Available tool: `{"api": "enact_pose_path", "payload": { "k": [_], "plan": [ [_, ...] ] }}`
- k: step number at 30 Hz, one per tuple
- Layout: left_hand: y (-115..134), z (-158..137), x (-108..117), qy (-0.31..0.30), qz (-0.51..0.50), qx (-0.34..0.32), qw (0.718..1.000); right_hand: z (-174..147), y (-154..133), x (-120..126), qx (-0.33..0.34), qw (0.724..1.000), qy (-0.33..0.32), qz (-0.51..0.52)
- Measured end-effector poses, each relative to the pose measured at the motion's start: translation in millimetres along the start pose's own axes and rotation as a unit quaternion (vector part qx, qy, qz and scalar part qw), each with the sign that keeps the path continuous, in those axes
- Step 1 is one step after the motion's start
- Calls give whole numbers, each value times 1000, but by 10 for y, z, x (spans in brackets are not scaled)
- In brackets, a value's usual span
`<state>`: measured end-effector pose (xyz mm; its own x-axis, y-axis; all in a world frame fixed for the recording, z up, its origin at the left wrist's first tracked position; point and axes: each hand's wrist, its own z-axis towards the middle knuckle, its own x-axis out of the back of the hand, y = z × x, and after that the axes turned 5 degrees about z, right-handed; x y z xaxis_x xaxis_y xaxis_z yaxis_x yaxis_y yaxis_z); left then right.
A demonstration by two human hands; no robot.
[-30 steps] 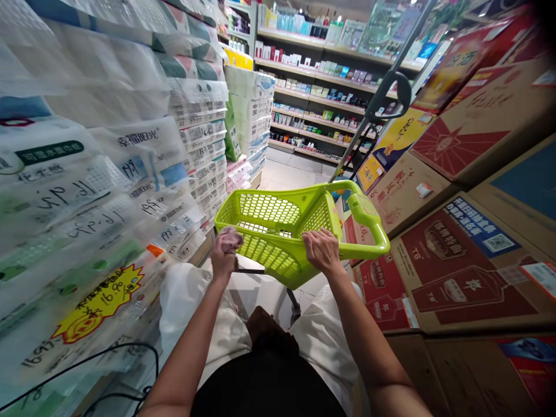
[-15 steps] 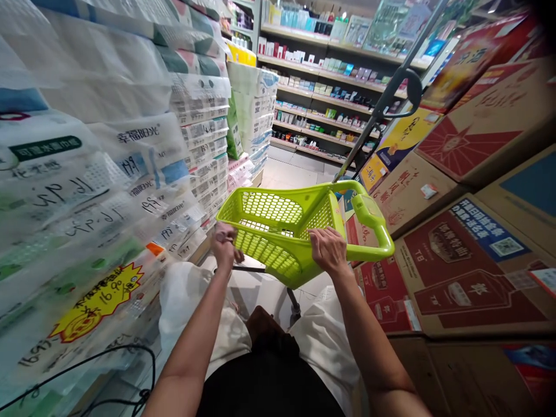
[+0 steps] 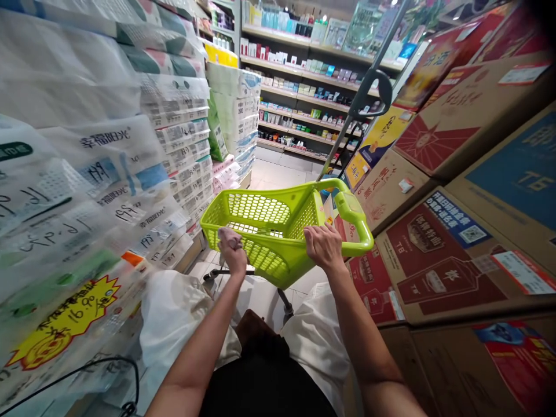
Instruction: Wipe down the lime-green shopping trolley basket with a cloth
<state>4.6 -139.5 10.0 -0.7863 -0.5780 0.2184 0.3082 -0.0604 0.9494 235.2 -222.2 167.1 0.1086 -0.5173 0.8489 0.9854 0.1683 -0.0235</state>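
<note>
Head view gives me a lime-green shopping cart in the middle of a narrow aisle, just beyond the wearer's white-clad legs, its handle toward the right. I see the left hand closed around a bunched pinkish-grey cloth, held at the cart's near side toward the end away from the handle; whether the cloth presses on the plastic, I cannot tell. My right hand has its fingers curled over the near rim, close to the handle end, gripping it. Below the basket I make out a dark caster on the tiled floor. Plastic-wrapped packs are stacked along the left, one bearing a yellow price sign. Cardboard cartons rise on the right. Behind the cart, a slanting pole with a dark loop grip crosses my sight of the stocked shelves.
</note>
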Motion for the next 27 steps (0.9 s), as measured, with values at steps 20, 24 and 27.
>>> {"api": "enact_pose_path", "payload": {
  "k": [20, 24, 27],
  "plan": [
    [748, -1457, -499, -268, 3, -283, 921, -173, 374, 280, -64, 997, -3, -38],
    [316, -1105, -312, -262, 32, -285, 921, -240, 452, 290, -69, 996, 13, -48],
    [-8, -824, -225, -151, 38, -191, 969, -263, 468, 229, -59, 997, 29, -51]
  ]
}}
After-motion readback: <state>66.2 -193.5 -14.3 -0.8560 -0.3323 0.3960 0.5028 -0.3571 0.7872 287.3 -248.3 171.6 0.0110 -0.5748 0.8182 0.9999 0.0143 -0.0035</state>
